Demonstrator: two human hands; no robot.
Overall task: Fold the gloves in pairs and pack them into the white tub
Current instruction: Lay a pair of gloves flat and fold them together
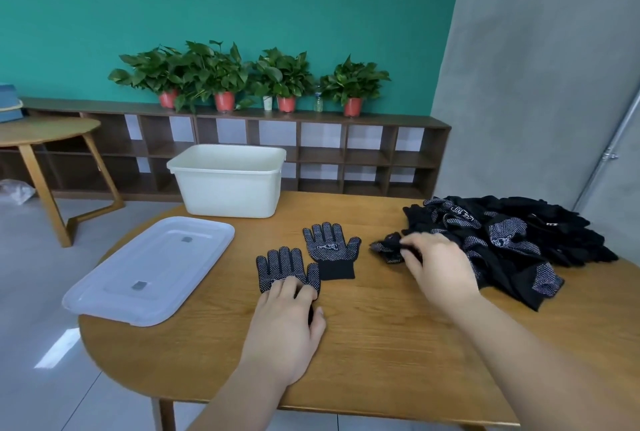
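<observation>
Black dot-grip knit gloves [330, 247], likely soft and light, best pinched at the cuff, lie flat near the white plastic tub [228, 184]; left hand [287, 323] presses one straight-fingered, right hand [440, 264] pinches a crumpled glove [386, 250] from the right-hand pile [512, 247].

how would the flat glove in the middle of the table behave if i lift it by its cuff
Probably floppy: the flat glove looks knitted, and the crumpled glove in the right hand bunches limply, so the fingers would likely droop. It seems light and thin, lying flat on the table. The dotted palm probably grips rather than slides.
</observation>
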